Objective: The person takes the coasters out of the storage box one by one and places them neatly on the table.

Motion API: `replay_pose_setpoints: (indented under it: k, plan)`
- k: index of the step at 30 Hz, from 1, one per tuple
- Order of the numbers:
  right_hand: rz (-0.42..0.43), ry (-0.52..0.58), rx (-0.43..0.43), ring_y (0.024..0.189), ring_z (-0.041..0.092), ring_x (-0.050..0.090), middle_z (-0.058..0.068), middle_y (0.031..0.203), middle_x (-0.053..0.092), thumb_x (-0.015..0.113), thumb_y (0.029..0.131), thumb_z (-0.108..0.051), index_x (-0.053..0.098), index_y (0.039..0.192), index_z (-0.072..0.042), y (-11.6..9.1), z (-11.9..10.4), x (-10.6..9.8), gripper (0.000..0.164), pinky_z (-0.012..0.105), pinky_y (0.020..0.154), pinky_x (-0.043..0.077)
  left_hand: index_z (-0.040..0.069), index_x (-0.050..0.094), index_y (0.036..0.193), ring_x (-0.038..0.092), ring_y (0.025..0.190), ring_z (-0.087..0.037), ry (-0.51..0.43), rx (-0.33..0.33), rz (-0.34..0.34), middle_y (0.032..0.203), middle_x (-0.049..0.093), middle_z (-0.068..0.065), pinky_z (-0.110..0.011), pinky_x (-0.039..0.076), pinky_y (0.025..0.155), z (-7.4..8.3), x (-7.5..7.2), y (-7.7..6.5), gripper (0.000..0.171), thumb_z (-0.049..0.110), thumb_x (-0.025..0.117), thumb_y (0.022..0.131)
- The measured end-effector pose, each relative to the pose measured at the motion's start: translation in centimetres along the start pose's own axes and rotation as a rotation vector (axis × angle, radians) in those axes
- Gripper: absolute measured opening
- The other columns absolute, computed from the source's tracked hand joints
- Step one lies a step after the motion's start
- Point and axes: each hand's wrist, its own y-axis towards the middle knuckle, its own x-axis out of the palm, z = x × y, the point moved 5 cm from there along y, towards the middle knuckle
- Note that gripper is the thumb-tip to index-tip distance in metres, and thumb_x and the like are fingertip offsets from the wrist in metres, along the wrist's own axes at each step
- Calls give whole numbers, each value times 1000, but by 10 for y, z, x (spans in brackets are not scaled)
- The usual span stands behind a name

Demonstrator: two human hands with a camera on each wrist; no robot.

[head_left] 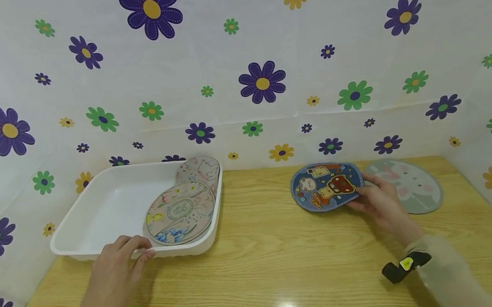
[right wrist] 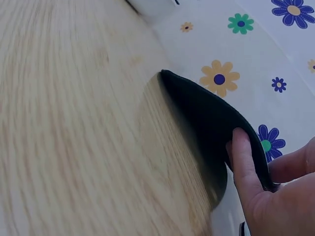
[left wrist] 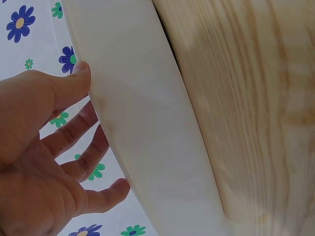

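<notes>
My right hand (head_left: 382,203) pinches a round blue mouse pad (head_left: 321,191) with cartoon figures by its right edge. The pad is tilted and bends a little; its dark underside (right wrist: 206,110) shows in the right wrist view. Partly behind that hand, a grey-green round pad (head_left: 418,186) with a pale animal face lies on the table. My left hand (head_left: 116,265) grips the near rim of a white tray (head_left: 100,207), thumb outside and fingers over the edge. Inside the tray's right end, a pink floral round pad (head_left: 182,214) overlaps another pink pad (head_left: 200,170), which leans on the wall.
The wooden table (head_left: 265,265) spreads between the tray and the pads on the right. A white cloth (head_left: 209,53) with purple, green and yellow flowers hangs behind the table and along both sides. A black strap (head_left: 405,266) circles the right wrist.
</notes>
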Motion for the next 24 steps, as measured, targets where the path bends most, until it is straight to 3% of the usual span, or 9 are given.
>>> replay_pose_setpoints:
  k: [4, 8, 10, 17, 24]
  plan:
    - [40, -71, 25, 80, 5, 70, 11, 117, 65, 48, 102, 0, 17, 163, -4, 3, 1, -6, 68, 25, 75, 62, 12, 71, 94, 66, 83, -37, 6, -7, -4, 96, 72, -10, -54, 52, 65, 0, 0, 0, 18, 10, 84, 81]
    - [74, -213, 15, 76, 2, 69, 32, 147, 49, 51, 101, -1, 24, 160, 1, 5, 0, -12, 65, 23, 72, 62, 13, 71, 94, 66, 83, -37, 18, -14, -10, 96, 72, -9, -54, 52, 64, 0, 0, 0, 17, 11, 84, 82]
    - [78, -310, -7, 76, 1, 69, 37, 151, 41, 53, 101, -1, 26, 158, 5, 7, -2, -14, 63, 24, 72, 62, 13, 71, 94, 66, 83, -37, 19, -16, -12, 96, 72, -9, -54, 52, 65, 0, 0, 0, 17, 10, 84, 82]
    - [150, -572, -76, 75, 5, 70, 40, 136, 54, 62, 98, -1, 38, 148, 16, 9, -8, -19, 58, 28, 71, 63, 13, 72, 94, 67, 84, -38, 8, -20, -14, 96, 72, -10, -57, 52, 67, 0, -1, 0, 18, 10, 84, 82]
    - [187, -662, -74, 66, 7, 71, 38, 127, 61, 66, 95, -1, 49, 138, 18, 9, -10, -23, 50, 27, 65, 62, 13, 71, 93, 67, 87, -40, 7, -32, -21, 97, 72, -10, -57, 52, 68, -1, 1, 0, 16, 10, 83, 83]
